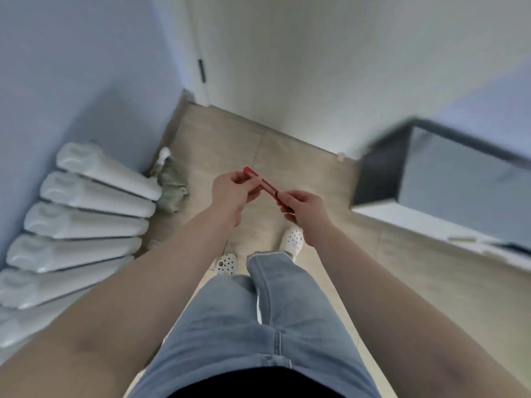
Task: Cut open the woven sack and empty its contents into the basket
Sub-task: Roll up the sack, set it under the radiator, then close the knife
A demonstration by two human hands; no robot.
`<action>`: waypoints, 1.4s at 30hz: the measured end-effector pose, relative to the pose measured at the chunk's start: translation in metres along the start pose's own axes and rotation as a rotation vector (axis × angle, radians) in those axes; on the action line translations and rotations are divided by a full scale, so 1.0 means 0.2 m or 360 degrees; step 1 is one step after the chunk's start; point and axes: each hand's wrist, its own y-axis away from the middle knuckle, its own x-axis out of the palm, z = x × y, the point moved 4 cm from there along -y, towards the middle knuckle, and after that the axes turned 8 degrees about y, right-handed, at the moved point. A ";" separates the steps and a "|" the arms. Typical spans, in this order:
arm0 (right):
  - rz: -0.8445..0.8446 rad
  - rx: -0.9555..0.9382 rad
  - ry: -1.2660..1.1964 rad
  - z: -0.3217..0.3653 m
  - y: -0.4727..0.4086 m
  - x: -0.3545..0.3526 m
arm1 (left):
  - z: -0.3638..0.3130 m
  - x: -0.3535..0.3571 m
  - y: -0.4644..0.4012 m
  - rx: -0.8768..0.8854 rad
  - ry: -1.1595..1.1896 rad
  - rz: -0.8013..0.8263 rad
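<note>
Cutter: my left hand (232, 193) pinches the far end of the red box cutter (262, 183); my right hand (304, 209) pinches the near end.
Lies: slanting far-left to near-right.
Sack: maybe that crumpled bundle (171, 186) left, by the radiator (86, 214).
Basket: not seen.

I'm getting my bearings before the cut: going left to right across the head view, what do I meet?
White radiator → crumpled greenish cloth on the floor → left hand → red utility knife, held at both ends → right hand → dark cabinet. No sack or basket shows in this view.
</note>
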 end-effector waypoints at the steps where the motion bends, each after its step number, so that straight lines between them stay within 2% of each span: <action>1: -0.0076 0.0008 -0.0054 -0.04 0.06 -0.10 | 0.03 0.10 0.06 -0.0010 -0.0049 0.0063; 6: -0.0390 0.0029 -0.0378 -0.31 0.33 -0.63 | 0.30 0.61 0.33 -0.0066 -0.0321 0.0370; 12: -0.0735 0.0102 -0.0863 -0.82 0.65 -1.28 | 0.84 1.22 0.71 -0.0142 -0.0637 0.0657; 15: -0.0838 0.0185 -0.0974 -1.12 0.82 -1.60 | 1.17 1.50 0.93 -0.0164 -0.0772 0.0805; 22: -0.1028 0.0277 -0.1129 -1.68 1.16 -2.26 | 1.83 1.98 1.39 -0.0325 -0.0950 0.0947; 30: -0.1205 0.0344 -0.1338 -1.94 1.19 -2.86 | 2.25 2.62 1.55 -0.0417 -0.1196 0.1085; 42: -0.1419 0.0444 -0.1564 -2.06 1.01 -3.98 | 2.70 3.84 1.65 -0.0493 -0.1547 0.1232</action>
